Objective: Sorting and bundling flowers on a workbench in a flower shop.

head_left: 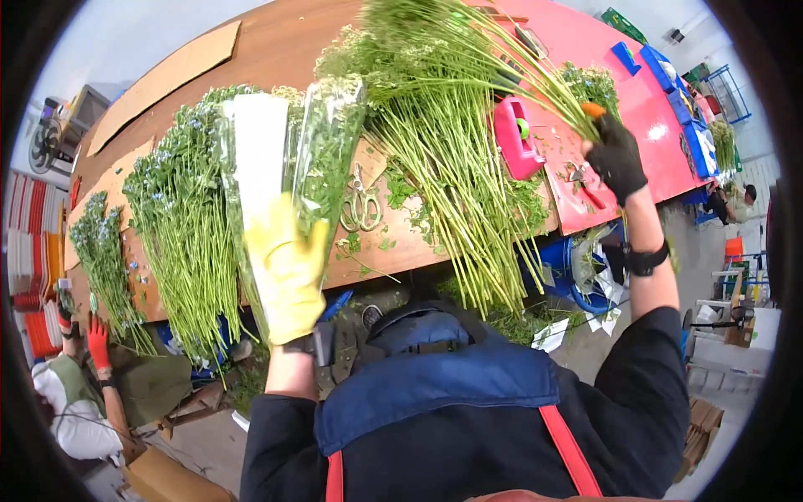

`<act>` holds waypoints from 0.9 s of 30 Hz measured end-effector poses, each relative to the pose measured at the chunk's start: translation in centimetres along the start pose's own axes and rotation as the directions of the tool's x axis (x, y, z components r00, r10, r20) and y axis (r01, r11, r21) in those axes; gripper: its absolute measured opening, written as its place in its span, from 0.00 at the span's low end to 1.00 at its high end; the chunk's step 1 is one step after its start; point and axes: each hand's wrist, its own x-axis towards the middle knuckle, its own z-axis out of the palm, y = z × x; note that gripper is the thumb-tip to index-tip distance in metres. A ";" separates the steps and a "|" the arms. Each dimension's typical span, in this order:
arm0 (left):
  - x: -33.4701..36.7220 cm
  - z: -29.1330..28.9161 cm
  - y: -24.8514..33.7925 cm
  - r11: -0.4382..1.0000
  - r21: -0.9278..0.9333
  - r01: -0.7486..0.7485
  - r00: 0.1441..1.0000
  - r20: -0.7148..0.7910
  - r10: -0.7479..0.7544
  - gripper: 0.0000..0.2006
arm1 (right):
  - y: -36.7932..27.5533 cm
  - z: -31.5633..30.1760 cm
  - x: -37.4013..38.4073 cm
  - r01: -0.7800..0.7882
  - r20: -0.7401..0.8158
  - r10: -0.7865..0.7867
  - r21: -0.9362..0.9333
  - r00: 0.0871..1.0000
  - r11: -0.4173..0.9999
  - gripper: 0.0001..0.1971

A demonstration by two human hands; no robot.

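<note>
Head view, single frame. Left hand (287,272), yellow glove, is closed around the lower part of a clear plastic sleeve (322,151) with a white paper panel; green stems fill it and the sleeve stands over the wooden table (276,42). Right hand (615,155), black glove, is raised and clamped on a few long green stems (510,63) whose tops trail toward the big loose heap (443,159) on the table.

Progress, judged: one sleeve partly filled and in hand; more stems being drawn. Two laid bunches (180,209) and (104,251) lie left, apparently finished, though edge distortion makes that uncertain. The heap remains large, so most work is left.

Scissors (360,205) lie idle between sleeve and heap. Pink tape dispenser (514,138) sits near the red mat (619,75). Another person's red-gloved hand (98,343) works lower left.
</note>
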 end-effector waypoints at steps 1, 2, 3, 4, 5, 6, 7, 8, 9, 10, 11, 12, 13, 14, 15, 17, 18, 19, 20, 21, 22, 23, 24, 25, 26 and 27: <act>0.4 1.8 0.9 0.981 0.063 -0.181 0.983 -0.004 0.182 0.36 | -3.2 -0.3 1.7 0.040 0.032 -0.036 -0.144 0.999 0.989 0.26; 0.6 3.9 0.5 0.930 0.136 -0.341 0.939 -0.001 0.344 0.35 | -5.4 -0.1 3.2 0.097 0.075 -0.080 -0.271 0.994 0.958 0.27; 1.0 5.2 -0.3 0.909 0.135 -0.393 0.919 0.023 0.394 0.34 | -4.5 -0.1 4.6 0.145 0.079 -0.129 -0.247 0.988 0.958 0.27; 2.2 5.3 -0.7 0.903 0.119 -0.412 0.910 0.020 0.413 0.34 | -3.2 -0.7 5.1 0.172 0.076 -0.158 -0.244 0.985 0.955 0.27; 3.1 4.8 -2.2 0.945 0.113 -0.307 0.952 0.045 0.304 0.34 | -4.7 -0.8 5.6 0.121 0.066 -0.115 -0.093 0.991 0.988 0.27; 4.0 4.3 -3.4 0.973 0.106 -0.207 0.977 0.069 0.200 0.35 | -4.3 -1.8 5.9 0.184 0.074 -0.186 0.031 0.980 0.982 0.26; 4.5 4.0 -4.0 0.983 0.117 -0.145 0.988 0.071 0.137 0.37 | -4.1 -3.3 6.1 0.174 0.088 -0.175 0.022 0.981 0.985 0.26; 4.6 4.0 -5.3 0.985 0.123 -0.122 0.992 -0.003 0.123 0.37 | -3.8 -4.6 6.1 0.163 0.107 -0.164 0.023 0.981 0.986 0.26; 4.6 3.7 -6.4 0.981 0.172 -0.085 0.995 -0.042 0.093 0.38 | -3.5 -6.1 5.7 0.067 0.095 -0.085 0.183 0.992 0.981 0.25; 4.6 3.9 -7.3 0.976 0.214 -0.048 0.995 -0.081 0.066 0.39 | -3.6 -8.3 5.1 0.011 0.143 -0.048 0.247 0.989 0.969 0.24; 4.8 4.5 -7.7 0.977 0.207 -0.054 0.994 -0.082 0.072 0.39 | -4.1 -9.3 4.1 -0.060 0.108 0.040 0.182 0.993 0.981 0.24; 4.7 5.0 -8.1 0.971 0.234 -0.048 0.997 -0.047 0.060 0.39 | -4.5 -9.8 3.1 -0.131 0.072 0.122 0.126 0.990 0.983 0.23; 4.6 5.5 -8.3 0.965 0.260 -0.043 0.999 -0.011 0.047 0.40 | -4.4 -9.7 2.3 -0.156 0.047 0.153 0.070 0.987 0.985 0.23; 4.7 6.5 -7.9 0.965 0.255 -0.056 0.998 -0.008 0.060 0.40 | -4.1 -9.5 0.8 -0.193 0.011 0.193 0.007 0.981 0.981 0.24; 4.5 6.8 -7.3 0.950 0.308 -0.056 0.998 0.001 0.059 0.40 | -4.5 -8.6 -0.4 -0.160 0.016 0.159 0.041 0.987 0.986 0.25; 4.1 7.5 -7.6 0.919 0.388 -0.074 0.997 0.028 0.068 0.42 | -5.1 -5.3 -2.9 -0.384 -0.001 0.403 0.299 0.915 0.873 0.28; 4.2 7.7 -7.7 0.918 0.387 -0.084 0.996 0.027 0.080 0.42 | -3.4 -3.7 -4.3 -0.364 0.011 0.390 0.387 0.921 0.847 0.28; 4.3 7.8 -7.8 0.918 0.386 -0.091 0.996 0.039 0.083 0.43 | -3.8 -1.5 -5.3 -0.447 0.053 0.474 0.438 0.879 0.780 0.27; 4.4 7.5 -7.7 0.915 0.389 -0.102 0.995 0.049 0.090 0.44 | -0.1 0.8 -7.0 -0.354 0.061 0.365 0.433 0.929 0.829 0.26; 4.5 7.2 -7.5 0.912 0.394 -0.114 0.993 0.051 0.102 0.44 | 1.8 4.0 -8.5 -0.305 0.022 0.321 0.381 0.947 0.873 0.26; 4.5 7.1 -7.5 0.921 0.374 -0.113 0.993 0.071 0.092 0.45 | 2.1 6.8 -9.4 -0.316 0.073 0.314 0.392 0.947 0.864 0.26; 4.4 7.1 -7.5 0.930 0.350 -0.112 0.992 0.095 0.084 0.46 | 2.5 8.6 -9.8 -0.399 0.182 0.356 0.406 0.917 0.822 0.26; 4.5 7.1 -7.4 0.927 0.353 -0.127 0.990 0.104 0.096 0.46 | 3.9 10.7 -10.5 -0.443 0.203 0.394 0.436 0.896 0.783 0.26; 4.5 7.1 -7.4 0.923 0.361 -0.137 0.989 0.098 0.109 0.47 | 7.0 12.6 -11.2 -0.404 0.215 0.355 0.264 0.910 0.876 0.25; 4.6 7.2 -7.6 0.919 0.368 -0.144 0.989 0.093 0.118 0.47 | 7.5 14.4 -11.9 -0.358 0.151 0.325 0.407 0.934 0.840 0.25; 4.5 6.9 -7.6 0.921 0.356 -0.159 0.986 0.107 0.129 0.47 | 7.5 15.0 -11.9 -0.370 0.172 0.334 0.255 0.927 0.893 0.25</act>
